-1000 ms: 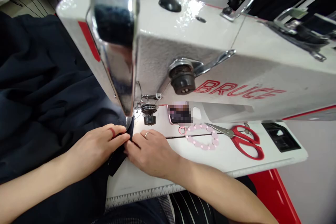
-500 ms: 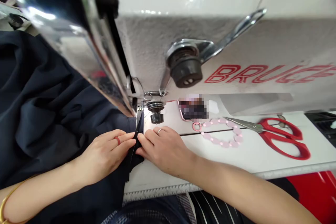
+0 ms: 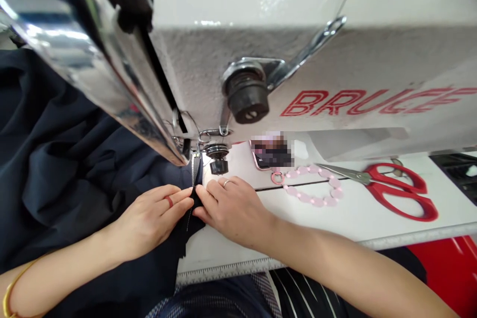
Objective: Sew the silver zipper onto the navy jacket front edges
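Note:
A zipper (image 3: 193, 171) with metal teeth runs from under the sewing machine's needle area toward me, along dark navy fabric (image 3: 100, 169). My left hand (image 3: 152, 216) pinches the zipper and fabric edge from the left, fingertips pressed together. From the other side, my right hand (image 3: 231, 211) grips the same strip between thumb and fingers. The fingertips of both hands nearly meet just in front of the presser foot, which is partly hidden by the machine's head. Most of the fabric lies bunched to the left and hangs toward my lap.
The white sewing machine (image 3: 316, 54) spans the top, with a tension knob (image 3: 248, 97). On its bed lie a phone (image 3: 270, 151) with a pink bead strap (image 3: 313, 201) and red-handled scissors (image 3: 400, 189). A ruler strip (image 3: 231, 269) follows the table's front edge.
The camera view has shifted slightly, so the machine appears a little further left. Both hands keep their hold on the zipper and fabric, with hardly any visible movement.

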Available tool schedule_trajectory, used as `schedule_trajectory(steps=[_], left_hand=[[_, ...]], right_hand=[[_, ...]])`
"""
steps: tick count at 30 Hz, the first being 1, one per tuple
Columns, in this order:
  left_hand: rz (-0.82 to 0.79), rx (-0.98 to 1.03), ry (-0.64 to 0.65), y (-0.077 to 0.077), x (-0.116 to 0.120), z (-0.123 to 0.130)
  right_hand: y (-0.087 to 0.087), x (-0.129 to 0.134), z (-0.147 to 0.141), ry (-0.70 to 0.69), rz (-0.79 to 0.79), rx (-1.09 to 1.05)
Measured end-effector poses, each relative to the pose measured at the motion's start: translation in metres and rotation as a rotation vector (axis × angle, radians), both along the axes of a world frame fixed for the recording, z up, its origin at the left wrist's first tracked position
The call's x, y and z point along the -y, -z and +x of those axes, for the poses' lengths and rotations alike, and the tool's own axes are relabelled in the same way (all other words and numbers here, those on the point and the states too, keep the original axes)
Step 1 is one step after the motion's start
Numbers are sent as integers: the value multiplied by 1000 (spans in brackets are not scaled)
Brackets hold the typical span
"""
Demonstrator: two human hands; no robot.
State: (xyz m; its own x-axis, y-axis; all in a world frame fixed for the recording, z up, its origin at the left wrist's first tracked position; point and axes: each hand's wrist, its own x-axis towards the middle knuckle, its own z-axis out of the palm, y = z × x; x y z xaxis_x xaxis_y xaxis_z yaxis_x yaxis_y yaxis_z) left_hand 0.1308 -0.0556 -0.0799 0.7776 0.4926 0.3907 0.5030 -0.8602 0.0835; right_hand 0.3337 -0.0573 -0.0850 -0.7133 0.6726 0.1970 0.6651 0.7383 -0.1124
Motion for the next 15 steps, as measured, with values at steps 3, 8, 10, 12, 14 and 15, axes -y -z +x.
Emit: schedule_trajectory(steps=[3,8,10,12,14,15], left_hand=[[32,-32,8,-1,0,3],[46,-42,27,-1,0,4],[56,-35,23,-2,-1,4],[64,-31,25,-3,-1,5],[71,-34,39,-3,-1,5],[69,-47,47,-3,0,5]], right_hand=[[1,1,0,10,33,-12],[2,2,-1,15,56,-19],[2,1,-1,20,48,-32],[3,0,-2,28,32,-56],[2,-1,-2,23,14,-99],[2,-2,-2,11,7,-125]])
